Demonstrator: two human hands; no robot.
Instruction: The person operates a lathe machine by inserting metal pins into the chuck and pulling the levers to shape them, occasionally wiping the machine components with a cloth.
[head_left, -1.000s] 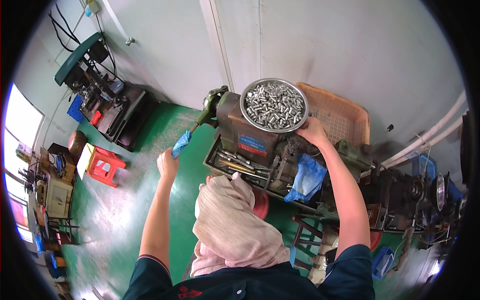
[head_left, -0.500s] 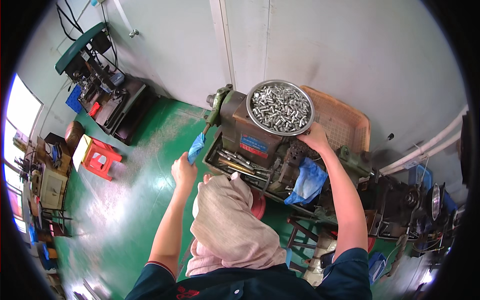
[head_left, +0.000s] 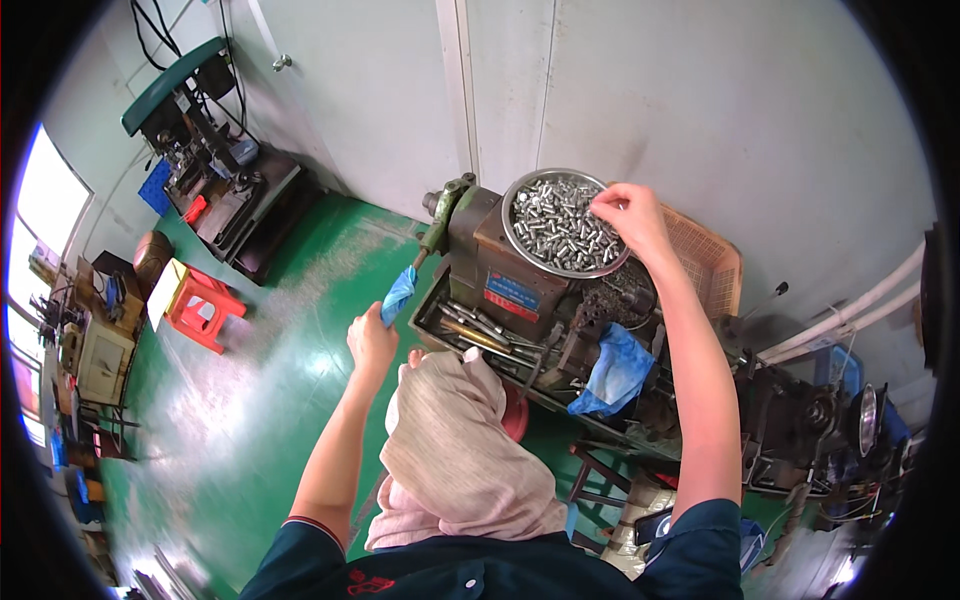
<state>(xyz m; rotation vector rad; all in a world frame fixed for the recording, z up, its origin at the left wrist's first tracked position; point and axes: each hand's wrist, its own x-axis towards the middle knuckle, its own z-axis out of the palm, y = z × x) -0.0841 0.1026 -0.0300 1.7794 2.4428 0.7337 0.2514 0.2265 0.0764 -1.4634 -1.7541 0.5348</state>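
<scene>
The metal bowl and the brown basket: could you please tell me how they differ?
The metal bowl, filled with small metal pieces, is round; the brown basket is roughly rectangular. The bowl looks smooth and silvery; the basket has gridded mesh. Both are open-topped containers.

Blown-out left window (head_left: 48, 190), glare on green floor (head_left: 240, 400), dark fisheye rim

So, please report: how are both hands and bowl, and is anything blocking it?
Left hand closed on blue-wrapped handle. Right hand over right side of bowl, grip unclear. Small metal pieces in bowl; only right hand partly covers it.
</scene>
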